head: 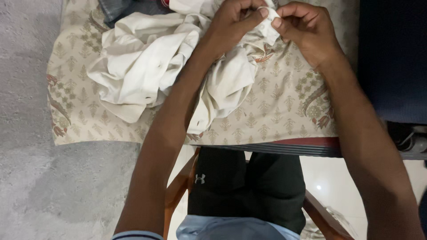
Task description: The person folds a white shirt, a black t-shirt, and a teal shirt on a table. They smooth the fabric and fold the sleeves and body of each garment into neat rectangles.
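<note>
Two bare hands met at the far edge of the view, both pinching the same small fold of a crumpled white garment [147,66]. The left hand [233,22] had its fingers curled shut, thumb pressed along the fold. The right hand [307,31] closed thumb and forefinger on the other end of that fold, its remaining fingers tucked in. The pinched bit of cloth sat between the two hands, touching both.

Most of the garment lay bunched to the left of the left forearm, with one loose part trailing under that arm toward the near side. It rested on a beige bedsheet [284,106] printed with small leaf motifs and larger paisley shapes, which covered a raised surface with a dark red striped edge [284,146] on its near side. Dark clothing [120,6] lay at the far left, just beyond the white garment. A grey carpet [40,178] filled the left of the scene, and a dark blue cloth [391,62] lay on the right. Near the camera were the person's black shorts [244,186] and a wooden seat frame [178,186] over a pale shiny floor [329,178].
</note>
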